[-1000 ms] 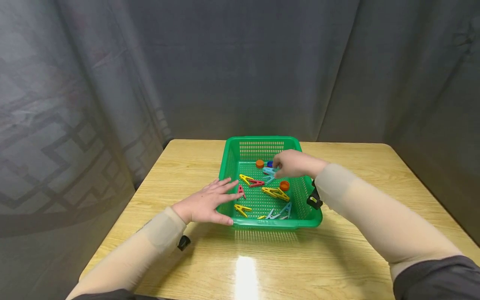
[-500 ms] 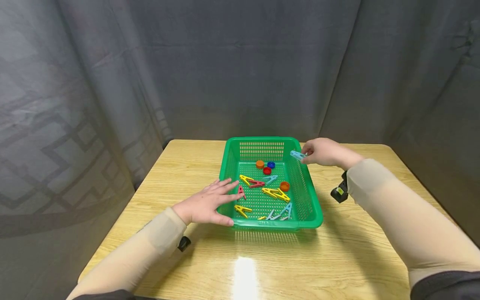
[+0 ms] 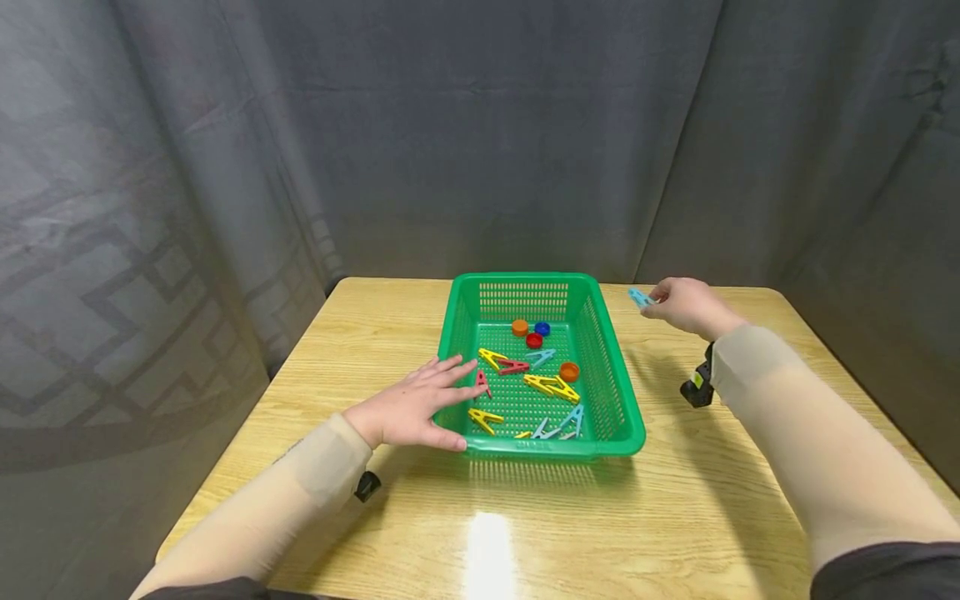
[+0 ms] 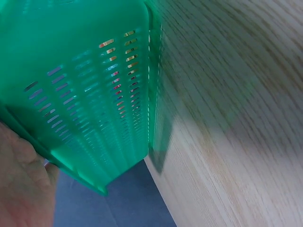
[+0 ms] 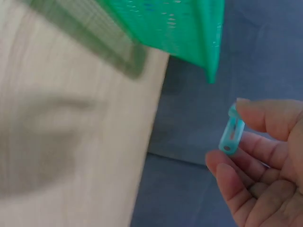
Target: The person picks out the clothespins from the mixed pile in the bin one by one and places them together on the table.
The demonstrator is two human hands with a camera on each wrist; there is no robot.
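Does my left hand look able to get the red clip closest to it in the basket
Probably yes: your left hand is spread over the green basket's rim, its fingers beside the red clip, and no object seems to lie on it. I can't tell whether they touch.

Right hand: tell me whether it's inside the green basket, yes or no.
No, the right hand pinches a light blue clothespin to the right of the green basket.

- The basket (image 3: 532, 447) sits on the table (image 3: 390, 333), before the curtain (image 3: 480, 167).
- Inside, three caps (image 3: 534, 341) lie toward the back, clothespins (image 3: 551, 387) in the middle and front, a fourth cap (image 3: 569, 372) right of centre.
- The left hand (image 3: 416, 408) rests on the basket's left rim; the right hand (image 3: 690, 304) holds one clothespin (image 3: 641, 297) beyond the right wall.
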